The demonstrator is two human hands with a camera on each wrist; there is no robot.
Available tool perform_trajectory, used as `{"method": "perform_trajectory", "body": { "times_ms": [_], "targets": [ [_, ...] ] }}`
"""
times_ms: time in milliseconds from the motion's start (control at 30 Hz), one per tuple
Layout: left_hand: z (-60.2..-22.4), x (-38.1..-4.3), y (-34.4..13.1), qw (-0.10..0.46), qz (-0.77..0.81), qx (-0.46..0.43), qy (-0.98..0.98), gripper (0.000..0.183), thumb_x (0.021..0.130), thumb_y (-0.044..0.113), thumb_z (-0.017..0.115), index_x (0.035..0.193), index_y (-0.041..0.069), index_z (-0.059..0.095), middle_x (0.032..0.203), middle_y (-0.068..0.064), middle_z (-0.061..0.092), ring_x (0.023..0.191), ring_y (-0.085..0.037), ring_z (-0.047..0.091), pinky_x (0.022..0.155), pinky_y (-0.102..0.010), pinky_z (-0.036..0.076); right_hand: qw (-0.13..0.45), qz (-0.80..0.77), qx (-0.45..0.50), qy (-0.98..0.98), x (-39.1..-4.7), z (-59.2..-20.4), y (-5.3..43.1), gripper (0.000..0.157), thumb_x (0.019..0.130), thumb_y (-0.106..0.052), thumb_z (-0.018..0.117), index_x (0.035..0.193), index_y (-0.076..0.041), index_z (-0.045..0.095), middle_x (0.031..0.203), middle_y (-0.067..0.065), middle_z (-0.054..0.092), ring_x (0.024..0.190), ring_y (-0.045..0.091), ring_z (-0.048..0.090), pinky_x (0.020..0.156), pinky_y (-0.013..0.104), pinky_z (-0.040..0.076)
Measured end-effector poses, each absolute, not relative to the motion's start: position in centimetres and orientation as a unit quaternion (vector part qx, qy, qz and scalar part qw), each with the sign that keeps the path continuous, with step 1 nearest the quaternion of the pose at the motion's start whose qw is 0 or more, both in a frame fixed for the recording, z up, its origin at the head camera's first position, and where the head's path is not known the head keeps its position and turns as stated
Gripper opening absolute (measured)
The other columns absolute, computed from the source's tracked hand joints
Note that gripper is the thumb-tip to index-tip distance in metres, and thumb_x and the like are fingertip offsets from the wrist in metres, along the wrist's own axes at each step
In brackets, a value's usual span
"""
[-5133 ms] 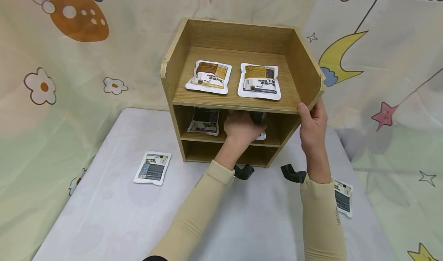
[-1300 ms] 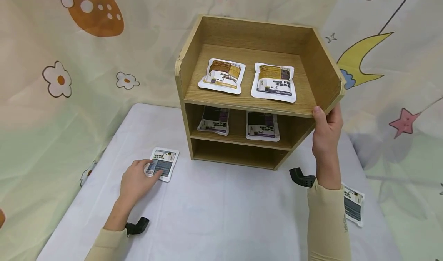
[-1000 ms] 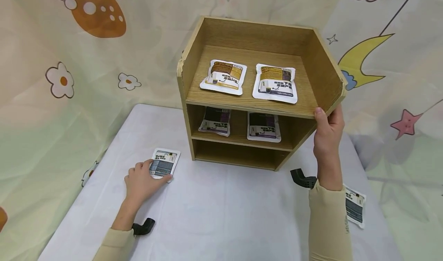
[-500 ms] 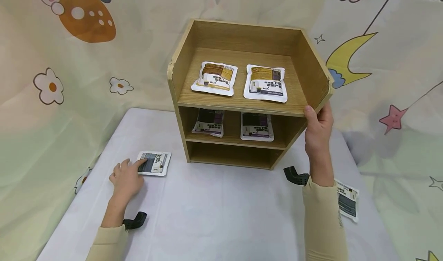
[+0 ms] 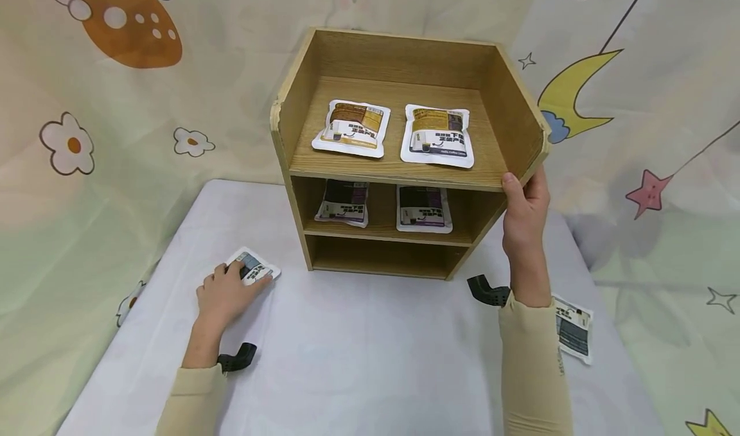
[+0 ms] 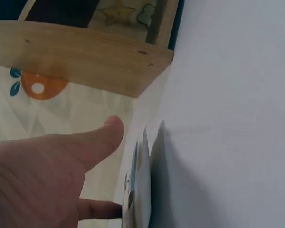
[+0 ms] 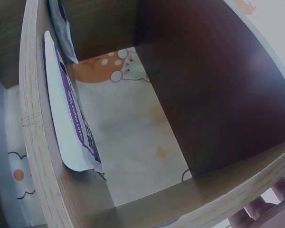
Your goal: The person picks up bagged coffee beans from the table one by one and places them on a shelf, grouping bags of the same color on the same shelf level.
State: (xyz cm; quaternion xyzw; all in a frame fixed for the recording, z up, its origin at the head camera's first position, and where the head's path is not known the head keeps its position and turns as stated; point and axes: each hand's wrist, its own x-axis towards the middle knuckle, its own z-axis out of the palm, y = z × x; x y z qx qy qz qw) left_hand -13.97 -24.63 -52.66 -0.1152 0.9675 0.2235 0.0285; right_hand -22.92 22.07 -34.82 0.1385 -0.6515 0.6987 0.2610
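My left hand (image 5: pixel 225 296) reaches over a small white pouch (image 5: pixel 258 271) with a blue-grey label, lying askew on the cloth left of the shelf. In the left wrist view a fingertip touches this pouch (image 6: pixel 143 190), while the thumb (image 6: pixel 97 142) stands away from it. My right hand (image 5: pixel 526 230) grips the right side panel of the wooden shelf unit (image 5: pixel 399 89), thumb on the front edge and fingers behind. Two pouches with brown and yellow labels (image 5: pixel 352 128) lie on the top tier. Dark-labelled pouches (image 5: pixel 424 208) sit on the middle tier.
Another blue-grey pouch (image 5: pixel 574 333) lies on the cloth, partly behind the right sleeve. The bottom tier (image 5: pixel 378 257) of the unit sits close above the white tablecloth (image 5: pixel 358 352). Printed curtains (image 5: pixel 231 57) hang behind and at both sides.
My left hand has gone from the middle tier to the left pouch on the cloth. That pouch has turned, first sideways, then to a slant. The right hand keeps its grip.
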Motion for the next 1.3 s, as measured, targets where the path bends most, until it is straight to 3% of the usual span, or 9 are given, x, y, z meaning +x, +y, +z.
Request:
{"method": "perform_trajectory", "body": {
  "times_ms": [267, 567, 767, 1100, 1300],
  "targets": [
    [-53.9, -14.1, -26.5, -0.007, 0.26, -0.063, 0.963, 0.087, 0.078, 0.054, 0.076, 0.133, -0.006, 0.046, 0.133, -0.033, 0.042, 0.116, -0.045, 0.043, 0.086, -0.065, 0.035, 0.264, 0.7, 0.144, -0.648, -23.0, -35.0, 22.0, 0.046, 0.096, -0.011, 0.049, 0.142, -0.016, 0.049, 0.14, 0.01, 0.046, 0.129, 0.03, 0.038, 0.107, 0.044, 0.026],
    [-54.9, -14.8, -30.5, 0.074, 0.287, 0.023, 0.955, 0.124, 0.063, 0.057, 0.086, 0.15, -0.005, 0.023, 0.152, -0.035, 0.017, 0.135, -0.053, 0.017, 0.102, -0.067, 0.02, 0.259, 0.707, 0.141, -0.643, -23.0, -35.1, 22.0, 0.046, 0.096, -0.01, 0.049, 0.142, -0.016, 0.049, 0.14, 0.01, 0.046, 0.13, 0.031, 0.037, 0.107, 0.044, 0.026],
    [-53.8, -15.2, -31.9, 0.114, 0.259, 0.07, 0.957, 0.127, 0.057, 0.055, 0.09, 0.15, -0.003, 0.024, 0.15, -0.031, 0.023, 0.134, -0.052, 0.018, 0.102, -0.067, 0.022, 0.262, 0.71, 0.138, -0.639, -23.1, -35.0, 21.9, 0.045, 0.096, -0.009, 0.049, 0.14, -0.015, 0.05, 0.138, 0.011, 0.047, 0.128, 0.031, 0.038, 0.105, 0.043, 0.027],
    [-55.2, -15.5, -32.4, 0.065, 0.246, 0.053, 0.966, 0.128, 0.048, 0.065, 0.088, 0.149, 0.008, 0.033, 0.145, -0.025, 0.029, 0.128, -0.049, 0.022, 0.095, -0.068, 0.025, 0.26, 0.712, 0.136, -0.637, -22.8, -35.4, 21.9, 0.045, 0.096, -0.009, 0.048, 0.142, -0.014, 0.049, 0.14, 0.011, 0.046, 0.131, 0.031, 0.036, 0.106, 0.044, 0.024],
    [-56.2, -15.7, -32.5, 0.036, 0.282, 0.052, 0.957, 0.117, 0.049, 0.062, 0.09, 0.146, 0.018, 0.042, 0.142, -0.023, 0.032, 0.125, -0.045, 0.022, 0.092, -0.066, 0.028, 0.264, 0.707, 0.143, -0.64, -23.2, -35.3, 22.0, 0.046, 0.096, -0.009, 0.048, 0.142, -0.014, 0.048, 0.14, 0.011, 0.046, 0.131, 0.031, 0.036, 0.107, 0.044, 0.024]
  ]
}}
